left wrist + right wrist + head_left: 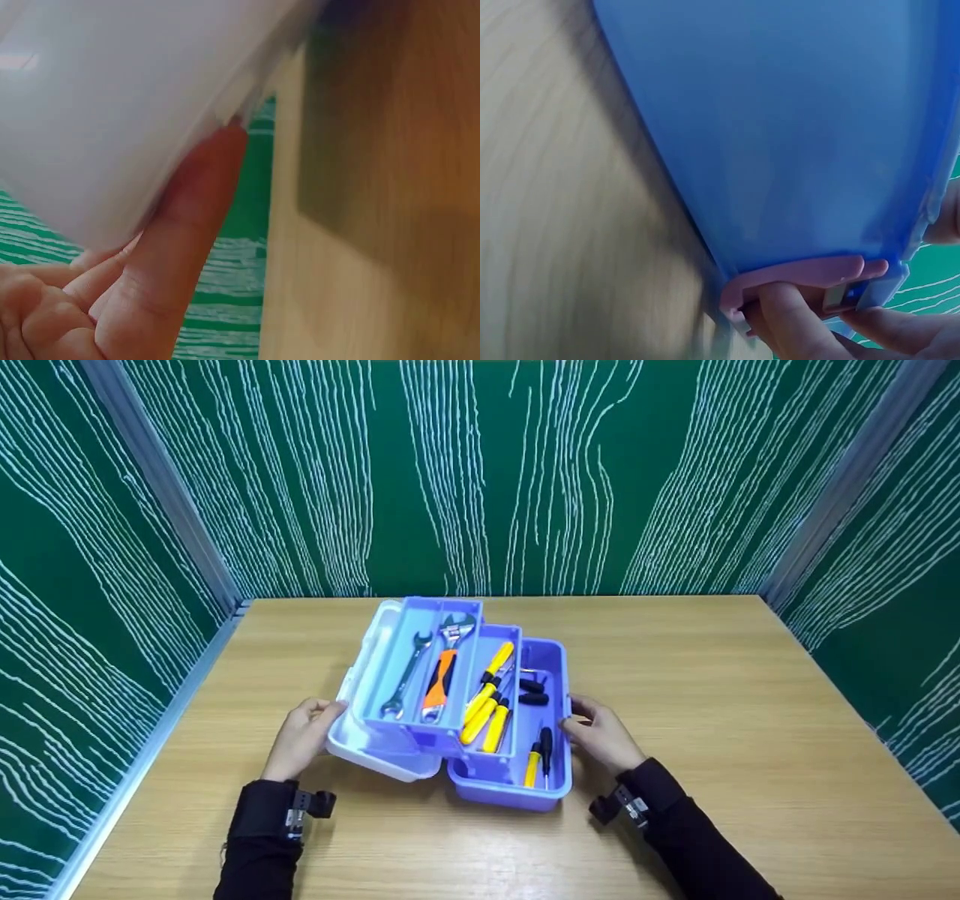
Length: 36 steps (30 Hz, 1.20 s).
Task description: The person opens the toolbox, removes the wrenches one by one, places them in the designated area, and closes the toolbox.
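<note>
Open cantilever toolbox between two hands, lid spread leftward.

Head view: the toolbox point(504, 798) occupies mid-frame, between both hands and touching each, so neither is nearer; its long axis runs roughly up and down the frame. Its stepped trays and translucent lid point(382, 754) point left, bearing a combination wrench point(407, 675), an adjustable wrench point(441, 679) and yellow-handled screwdrivers. The left hand point(296, 739) pinches the lid's left edge; the right hand point(606, 739) grips the base's right side. Left wrist view: the thumb lies along the lid's rim, upper left; blur leaves the fingertips' exact contact unclear. Right wrist view: fingers curl round the pinkish latch point(802, 274), bottom right, on the long blue wall.
</note>
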Available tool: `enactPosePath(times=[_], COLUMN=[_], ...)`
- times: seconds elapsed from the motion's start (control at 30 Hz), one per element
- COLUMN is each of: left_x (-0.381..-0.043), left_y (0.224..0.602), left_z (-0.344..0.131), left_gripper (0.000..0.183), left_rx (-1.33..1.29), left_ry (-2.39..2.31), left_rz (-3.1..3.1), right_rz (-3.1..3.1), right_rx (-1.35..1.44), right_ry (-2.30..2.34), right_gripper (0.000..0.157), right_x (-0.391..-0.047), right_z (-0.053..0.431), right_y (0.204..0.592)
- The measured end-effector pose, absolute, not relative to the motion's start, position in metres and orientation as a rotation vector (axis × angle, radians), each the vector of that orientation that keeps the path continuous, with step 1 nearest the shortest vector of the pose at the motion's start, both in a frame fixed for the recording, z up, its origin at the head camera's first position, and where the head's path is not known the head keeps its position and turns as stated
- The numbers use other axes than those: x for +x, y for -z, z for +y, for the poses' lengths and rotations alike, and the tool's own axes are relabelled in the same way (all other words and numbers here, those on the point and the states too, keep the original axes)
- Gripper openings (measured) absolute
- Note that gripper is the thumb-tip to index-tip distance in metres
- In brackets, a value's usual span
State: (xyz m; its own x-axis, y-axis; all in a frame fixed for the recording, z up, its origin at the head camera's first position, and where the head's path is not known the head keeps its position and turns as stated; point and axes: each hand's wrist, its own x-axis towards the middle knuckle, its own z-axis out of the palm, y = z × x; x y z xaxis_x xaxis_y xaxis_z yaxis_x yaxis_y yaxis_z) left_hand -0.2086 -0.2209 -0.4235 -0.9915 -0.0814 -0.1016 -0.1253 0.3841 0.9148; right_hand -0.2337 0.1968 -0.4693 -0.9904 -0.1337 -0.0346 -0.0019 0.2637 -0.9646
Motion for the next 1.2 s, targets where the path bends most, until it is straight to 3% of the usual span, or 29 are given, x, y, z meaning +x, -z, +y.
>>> enactPosePath(times=[0.33,0.8,1.2], left_x=[-0.209,-0.207,-0.203], left_y=[0.441,0.456,0.439], left_z=[-0.226,-0.224,-0.224], left_gripper=[0.035,0.023,0.041], left_rx=[-0.073,-0.001,-0.145], left_ry=[-1.307,-1.224,-1.350], left_rz=[2.785,2.837,2.854], right_rz=[2.407,2.431,2.456], right_rx=[-0.125,-0.106,-0.131], right_ry=[1.834,1.851,1.776], right_gripper=[0.054,0.050,0.059], right_x=[-0.236,-0.235,-0.231], right_z=[0.198,0.196,0.194], right_y=[0.468,0.471,0.469])
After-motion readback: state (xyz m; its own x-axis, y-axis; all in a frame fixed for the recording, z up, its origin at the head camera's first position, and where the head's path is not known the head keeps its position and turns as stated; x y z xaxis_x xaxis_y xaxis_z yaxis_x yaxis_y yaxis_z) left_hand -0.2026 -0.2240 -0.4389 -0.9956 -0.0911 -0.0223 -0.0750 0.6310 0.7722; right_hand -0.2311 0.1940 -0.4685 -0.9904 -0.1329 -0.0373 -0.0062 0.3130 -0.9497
